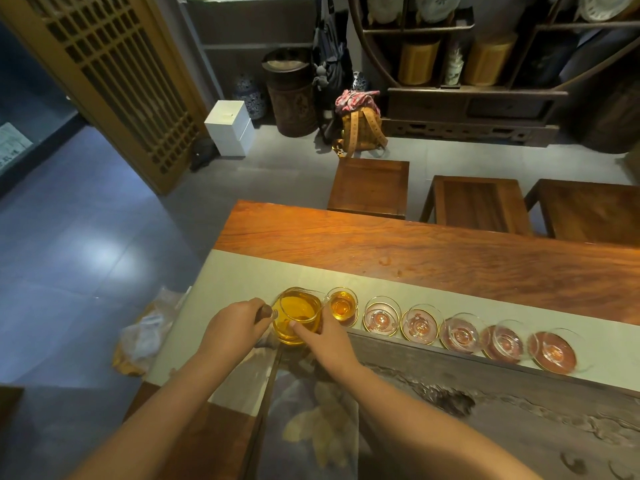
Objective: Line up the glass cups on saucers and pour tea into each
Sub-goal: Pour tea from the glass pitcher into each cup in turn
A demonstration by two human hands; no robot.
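Glass pitcher of amber tea (296,315), tilted with its spout over the first small glass cup (343,304), at the left end of a row of six cups on saucers. That cup already holds amber tea; the five clear glass cups to the right of the pitcher, from the second cup (381,315) to the farthest cup (554,349), look empty, each on a reddish-brown round saucer (568,362).

Your left hand (235,327) is curled round the pitcher's dark wooden handle (265,311), on the pitcher's left. Your right hand (325,342) lies against the pitcher's near right wall, fingers fairly straight and one fingertip pressed on the glass; it steadies, it does not grasp.

Risks, judged from this view:
- The first cup appears well filled. Keep the pitcher tilted too long and the tea will overrun onto its saucer and the pale green cloth runner (242,271) beneath the pitcher.
- The pitcher is still nearly full, so a sharp tilt would send out a surge.
- Carrying the spout rightward without levelling it may dribble tea between cups.
- The cups stand close together, and some saucers seem to touch; a knock from your right hand could shift or tip one.
- Just nearer you than the pitcher runs the edge of the dark carved tea tray (450,375); bump it with the pitcher's base and the pour will jolt.
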